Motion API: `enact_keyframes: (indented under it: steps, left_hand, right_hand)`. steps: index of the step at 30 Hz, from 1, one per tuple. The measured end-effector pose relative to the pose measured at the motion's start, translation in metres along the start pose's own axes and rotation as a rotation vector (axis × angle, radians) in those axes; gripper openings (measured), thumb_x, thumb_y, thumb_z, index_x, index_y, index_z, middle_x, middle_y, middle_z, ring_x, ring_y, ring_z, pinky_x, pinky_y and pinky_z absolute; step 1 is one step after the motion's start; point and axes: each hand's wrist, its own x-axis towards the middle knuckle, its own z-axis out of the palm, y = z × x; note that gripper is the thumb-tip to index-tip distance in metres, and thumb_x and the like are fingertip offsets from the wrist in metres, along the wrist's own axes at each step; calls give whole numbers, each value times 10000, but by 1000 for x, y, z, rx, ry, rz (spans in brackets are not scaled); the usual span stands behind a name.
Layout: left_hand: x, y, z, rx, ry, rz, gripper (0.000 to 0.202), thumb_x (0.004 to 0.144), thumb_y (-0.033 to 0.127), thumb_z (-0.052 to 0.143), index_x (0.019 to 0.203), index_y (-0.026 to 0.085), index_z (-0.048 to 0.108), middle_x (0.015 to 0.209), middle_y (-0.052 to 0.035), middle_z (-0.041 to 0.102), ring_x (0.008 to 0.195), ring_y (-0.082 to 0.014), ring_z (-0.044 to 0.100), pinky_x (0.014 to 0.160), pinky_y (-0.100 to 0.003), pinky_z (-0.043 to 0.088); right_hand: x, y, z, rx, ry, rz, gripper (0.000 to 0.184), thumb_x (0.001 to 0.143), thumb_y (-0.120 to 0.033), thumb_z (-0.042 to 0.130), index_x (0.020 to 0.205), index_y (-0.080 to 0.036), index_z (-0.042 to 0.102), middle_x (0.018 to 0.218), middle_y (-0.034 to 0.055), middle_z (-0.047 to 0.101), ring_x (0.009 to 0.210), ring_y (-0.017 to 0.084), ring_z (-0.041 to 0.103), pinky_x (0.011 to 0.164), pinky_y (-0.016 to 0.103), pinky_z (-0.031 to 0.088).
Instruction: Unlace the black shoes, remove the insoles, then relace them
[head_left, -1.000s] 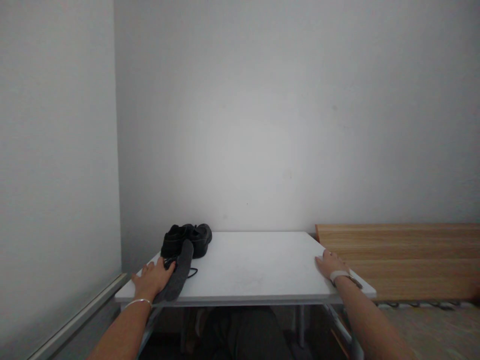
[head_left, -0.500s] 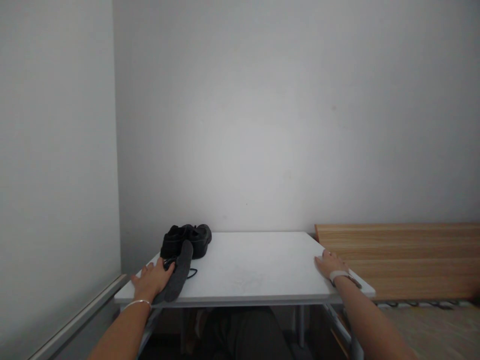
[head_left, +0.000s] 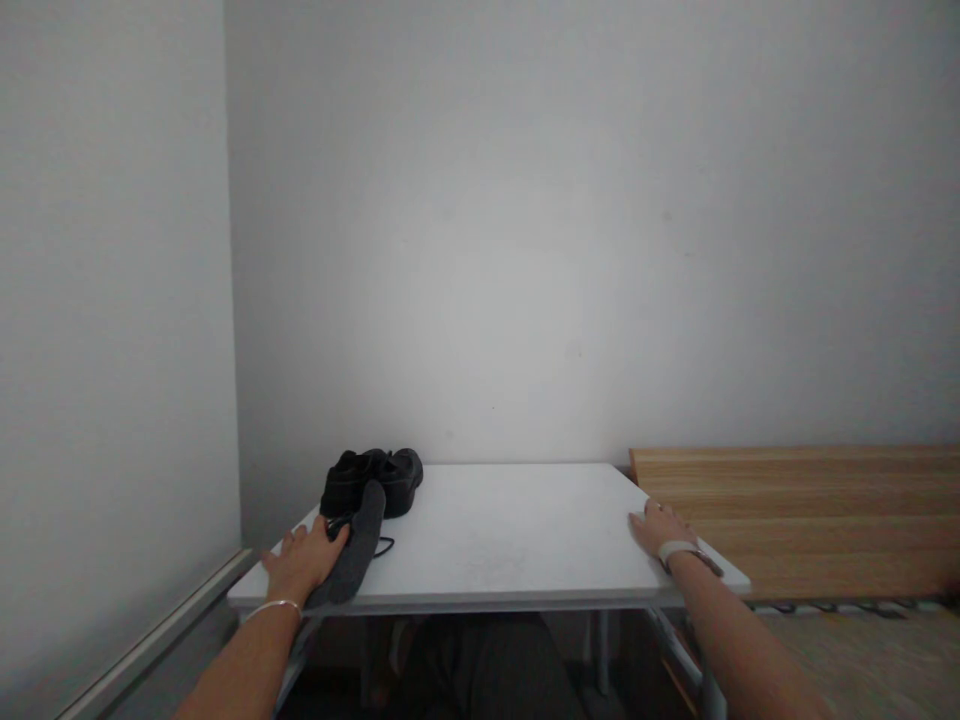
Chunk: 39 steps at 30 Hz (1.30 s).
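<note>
Head view. A white surface [head_left: 510, 535] stands against the rear wall [head_left: 487, 250], its front edge running across the lower part of the view above dark-clothed legs [head_left: 487, 665]. Beyond the right edge lies a wood-grain board [head_left: 795, 520]; beyond the left edge, a pale rail [head_left: 169, 635] runs along the side wall [head_left: 112, 300]. Open room on the white top extends from the objects at left across to the right edge.

The left grip [head_left: 304, 562], with a bracelet [head_left: 274, 602] at the wrist, lies palm down near the front left corner, fingers spread and thumb apart. A dark grey insole [head_left: 360, 550] lies directly beside the thumb, on its inner side; whether the two touch cannot be told. The insole slants from the front edge back toward a pair of black shoes [head_left: 369, 485], which sit side by side behind the grip, at the rear left. A loop of black cord [head_left: 386, 546] emerges to the right of the insole.

The right grip [head_left: 660, 528], with a pale wristband [head_left: 677, 548], rests at the right edge, thumb extended inward and fingers loosely straight, only the surface beneath it; the insole is well apart from it.
</note>
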Motion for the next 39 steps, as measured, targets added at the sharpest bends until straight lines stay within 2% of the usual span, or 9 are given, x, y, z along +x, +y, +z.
enact_keyframes:
  steps: [25, 39]
  left_hand:
    - [1, -1, 2, -8, 29, 1, 596, 871, 604, 276, 1183, 198, 579, 1263, -219, 616, 1257, -426, 488, 987, -693, 287]
    - [2, 0, 1, 6, 0, -1, 617, 875, 607, 261, 1219, 195, 566, 1274, -218, 605, 1258, -425, 482, 980, -685, 295]
  right_hand:
    - [-1, -1, -1, 0, 9, -1, 451, 943, -494, 499, 1212, -138, 566, 1266, 142, 570, 1188, 294, 528, 989, 499, 401]
    - [0, -1, 1, -10, 11, 2, 476, 940, -506, 500, 1241, -141, 554, 1271, 143, 568, 1196, 295, 524, 1002, 498, 386]
